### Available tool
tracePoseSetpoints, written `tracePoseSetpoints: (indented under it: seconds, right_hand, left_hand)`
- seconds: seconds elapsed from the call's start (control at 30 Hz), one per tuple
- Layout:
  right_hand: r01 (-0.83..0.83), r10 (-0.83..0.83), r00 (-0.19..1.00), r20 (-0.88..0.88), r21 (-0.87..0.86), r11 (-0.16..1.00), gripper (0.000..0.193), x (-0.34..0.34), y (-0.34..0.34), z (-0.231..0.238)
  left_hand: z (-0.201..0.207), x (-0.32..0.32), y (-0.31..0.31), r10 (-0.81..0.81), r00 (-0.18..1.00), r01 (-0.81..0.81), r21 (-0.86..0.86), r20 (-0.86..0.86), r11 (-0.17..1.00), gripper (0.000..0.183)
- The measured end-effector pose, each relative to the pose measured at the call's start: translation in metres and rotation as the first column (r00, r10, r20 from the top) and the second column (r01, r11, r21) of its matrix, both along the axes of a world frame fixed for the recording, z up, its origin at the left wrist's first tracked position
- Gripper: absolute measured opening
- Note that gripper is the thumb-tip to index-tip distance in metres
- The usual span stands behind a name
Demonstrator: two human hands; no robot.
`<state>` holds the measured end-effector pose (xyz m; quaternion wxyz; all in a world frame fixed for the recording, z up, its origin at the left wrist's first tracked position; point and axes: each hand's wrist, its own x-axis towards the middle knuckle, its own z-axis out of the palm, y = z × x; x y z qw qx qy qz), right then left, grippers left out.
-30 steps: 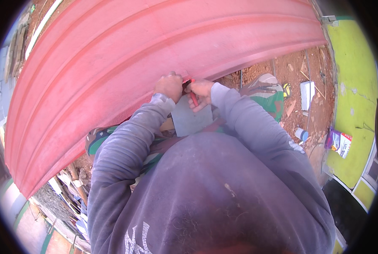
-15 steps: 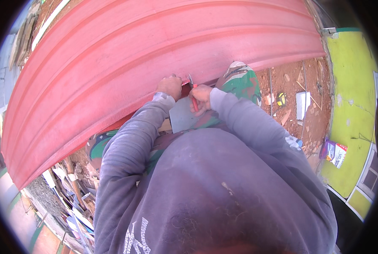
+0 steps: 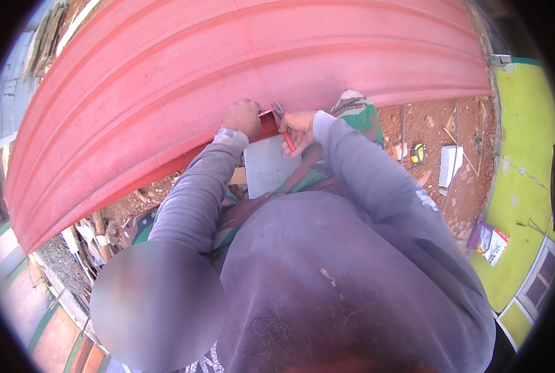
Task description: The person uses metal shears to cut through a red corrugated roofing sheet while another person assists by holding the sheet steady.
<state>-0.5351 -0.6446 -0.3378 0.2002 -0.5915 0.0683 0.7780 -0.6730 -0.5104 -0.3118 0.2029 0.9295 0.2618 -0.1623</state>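
A large red ribbed metal sheet [image 3: 184,93] arches across the far side. My left hand [image 3: 242,118] is closed on its near edge and holds that edge lifted; the fingertips are partly hidden. A slit with a dark red underside [image 3: 269,126] gapes between my hands. My right hand [image 3: 298,129] grips red-handled snips [image 3: 288,140], their metal jaws at the sheet's edge by the slit. Below the hands, a flat grey plate [image 3: 270,165] lies against my camouflage-clad legs.
On the reddish soil to the right are a yellow-black tape measure [image 3: 418,153], a white block [image 3: 450,165] and thin rods. A yellow-green wall [image 3: 526,137] borders the right side, with a purple-and-white package [image 3: 490,241] near it. Scrap wood lies at left. A blurred round patch covers the lower left.
My left hand has moved a little left and away with the sheet's edge, and the gap beside it is wider. The snips stay in my right hand. The whole view has shifted slightly.
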Motion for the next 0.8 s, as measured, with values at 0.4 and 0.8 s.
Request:
tracePoseSetpoints:
  seconds: [0.4, 0.8]
  right_hand:
    - [-0.087, 0.079, 0.966, 0.247, 0.022, 0.996, 0.038, -0.020, 0.018, -0.002]
    - [-0.120, 0.115, 0.855, 0.505, -0.023, 0.992, 0.026, -0.041, 0.021, -0.018]
  left_hand:
    - [0.007, 0.003, 0.001, -0.007, 1.000, 0.006, 0.040, 0.010, 0.999, 0.024]
    - [0.005, 0.004, 0.004, -0.040, 0.998, 0.039, 0.029, 0.043, 0.999, 0.022]
